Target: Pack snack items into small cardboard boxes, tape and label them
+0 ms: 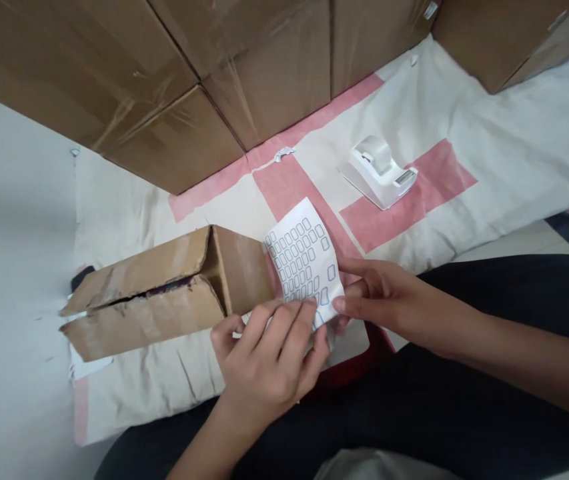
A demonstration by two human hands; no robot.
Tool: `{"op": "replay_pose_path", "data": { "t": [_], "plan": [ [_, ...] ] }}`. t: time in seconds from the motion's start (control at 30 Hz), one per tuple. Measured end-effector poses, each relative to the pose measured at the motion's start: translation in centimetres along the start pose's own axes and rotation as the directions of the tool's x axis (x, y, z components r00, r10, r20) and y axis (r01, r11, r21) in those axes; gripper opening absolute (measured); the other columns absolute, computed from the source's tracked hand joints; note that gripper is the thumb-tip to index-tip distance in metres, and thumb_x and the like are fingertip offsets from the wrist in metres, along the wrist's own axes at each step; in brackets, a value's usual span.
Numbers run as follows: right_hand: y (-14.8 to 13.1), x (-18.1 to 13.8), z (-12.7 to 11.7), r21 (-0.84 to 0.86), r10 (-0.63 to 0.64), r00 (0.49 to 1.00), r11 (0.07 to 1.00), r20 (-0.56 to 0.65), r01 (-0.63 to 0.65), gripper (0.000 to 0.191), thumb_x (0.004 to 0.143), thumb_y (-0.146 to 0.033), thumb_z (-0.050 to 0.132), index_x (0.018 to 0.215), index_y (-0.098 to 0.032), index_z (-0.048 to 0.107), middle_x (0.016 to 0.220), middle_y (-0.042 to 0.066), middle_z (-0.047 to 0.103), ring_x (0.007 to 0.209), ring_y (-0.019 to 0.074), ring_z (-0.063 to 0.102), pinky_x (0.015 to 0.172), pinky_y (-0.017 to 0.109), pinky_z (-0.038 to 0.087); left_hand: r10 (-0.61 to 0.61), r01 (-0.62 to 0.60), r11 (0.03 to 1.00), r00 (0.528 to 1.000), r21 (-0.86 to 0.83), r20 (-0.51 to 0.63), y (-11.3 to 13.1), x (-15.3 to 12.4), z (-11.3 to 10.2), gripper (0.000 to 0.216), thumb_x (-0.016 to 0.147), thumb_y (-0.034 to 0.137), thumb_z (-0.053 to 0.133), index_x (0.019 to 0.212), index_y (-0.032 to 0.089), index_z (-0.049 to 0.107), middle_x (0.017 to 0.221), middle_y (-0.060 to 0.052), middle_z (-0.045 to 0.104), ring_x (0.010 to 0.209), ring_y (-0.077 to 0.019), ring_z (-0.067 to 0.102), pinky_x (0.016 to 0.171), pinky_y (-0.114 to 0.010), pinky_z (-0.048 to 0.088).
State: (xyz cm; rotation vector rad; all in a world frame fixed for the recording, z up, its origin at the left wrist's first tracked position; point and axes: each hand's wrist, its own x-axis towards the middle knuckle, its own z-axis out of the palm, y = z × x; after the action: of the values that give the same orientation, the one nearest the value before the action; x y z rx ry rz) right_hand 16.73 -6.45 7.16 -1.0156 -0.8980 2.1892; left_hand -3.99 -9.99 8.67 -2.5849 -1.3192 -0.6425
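A white sticker sheet [291, 248] with rows of small blue-outlined rectangular labels is held up in front of me, slightly curved. My right hand [371, 293] pinches its right edge between thumb and fingers. At the sheet's lower edge is my left hand [271, 353], its bent fingers lying over the bottom rows; whatever is under those fingertips is hidden. Several labels on the right side of the sheet are gone, leaving bare white patches. Just left of the sheet lies a small cardboard box [247, 270], its top flaps partly apart with something dark inside.
A white tape dispenser [384, 173] with a tape roll stands on the pink-and-white cloth [504, 147]. Large taped cardboard boxes [274, 80] line the back, with another box [499, 40] at the upper right. A white wall [9, 267] is on the left. Something red [354, 367] lies below the hands.
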Motion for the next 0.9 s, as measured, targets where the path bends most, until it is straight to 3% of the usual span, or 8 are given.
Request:
{"op": "replay_pose_path", "data": {
  "t": [0.2,0.3,0.4,0.5,0.7,0.9],
  "plan": [
    [0.2,-1.1,0.0,0.089,0.011,0.999,0.996,0.036,-0.015,0.056,0.078,-0.025,0.081,0.131,-0.017,0.063,0.074,-0.001,0.066,0.067,0.0109,0.06,0.063,0.021,0.049,0.132,-0.122,0.983,0.989,-0.134,0.067,0.1,-0.2,0.8,0.026,0.085,0.033,0.073,0.107,0.017,0.07,0.092,-0.002,0.08,0.079,-0.0195,0.07,0.072,-0.039,0.033],
    [0.5,-1.6,-0.3,0.133,0.0,0.998,0.991,0.064,-0.008,0.062,0.08,-0.02,0.079,0.137,-0.015,0.057,0.072,-0.003,0.065,0.062,0.0082,0.057,0.06,0.018,0.047,0.145,-0.132,0.97,0.988,-0.205,0.051,0.5,-0.2,1.1,0.031,0.086,0.036,0.071,0.106,0.013,0.071,0.094,-0.004,0.08,0.08,-0.0215,0.069,0.072,-0.038,0.035],
    [0.8,-1.9,-0.4,0.119,-0.02,0.997,0.993,0.071,0.011,0.069,0.08,-0.015,0.076,0.144,-0.017,0.049,0.082,-0.002,0.07,0.073,0.0107,0.065,0.068,0.021,0.052,0.122,-0.102,0.966,0.99,-0.238,0.073,1.0,-0.1,1.1,0.031,0.088,0.034,0.066,0.11,0.012,0.072,0.097,-0.005,0.079,0.082,-0.0225,0.069,0.072,-0.038,0.036],
    [0.9,-2.0,-0.3,0.015,-0.056,0.996,0.998,0.068,0.055,0.076,0.081,-0.01,0.07,0.15,-0.02,0.042,0.092,0.001,0.073,0.086,0.0141,0.069,0.077,0.025,0.055,0.082,-0.063,0.979,0.992,-0.194,0.095,1.3,0.1,1.0,0.026,0.086,0.025,0.068,0.109,0.014,0.073,0.095,-0.002,0.079,0.081,-0.0203,0.068,0.071,-0.037,0.035],
    [1.5,-2.5,0.1,-0.312,-0.124,0.988,0.946,-0.088,0.091,0.094,0.082,-0.015,0.067,0.163,-0.024,0.02,0.091,0.0,0.073,0.083,0.016,0.07,0.062,0.022,0.052,0.065,-0.045,0.983,0.992,-0.181,0.11,1.7,0.0,1.1,0.026,0.086,0.024,0.065,0.108,0.013,0.073,0.093,-0.002,0.078,0.08,-0.0201,0.067,0.069,-0.037,0.033],
    [2.6,-3.0,0.0,-0.567,-0.231,0.962,0.817,-0.148,0.109,0.093,0.086,-0.016,0.062,0.165,-0.022,0.013,0.082,-0.001,0.07,0.069,0.0119,0.063,0.05,0.018,0.041,0.077,-0.055,0.988,0.986,-0.145,0.148,2.1,-0.3,1.5,0.025,0.086,0.026,0.063,0.105,0.013,0.074,0.091,-0.002,0.078,0.079,-0.0211,0.066,0.07,-0.039,0.034]
  ]
}}
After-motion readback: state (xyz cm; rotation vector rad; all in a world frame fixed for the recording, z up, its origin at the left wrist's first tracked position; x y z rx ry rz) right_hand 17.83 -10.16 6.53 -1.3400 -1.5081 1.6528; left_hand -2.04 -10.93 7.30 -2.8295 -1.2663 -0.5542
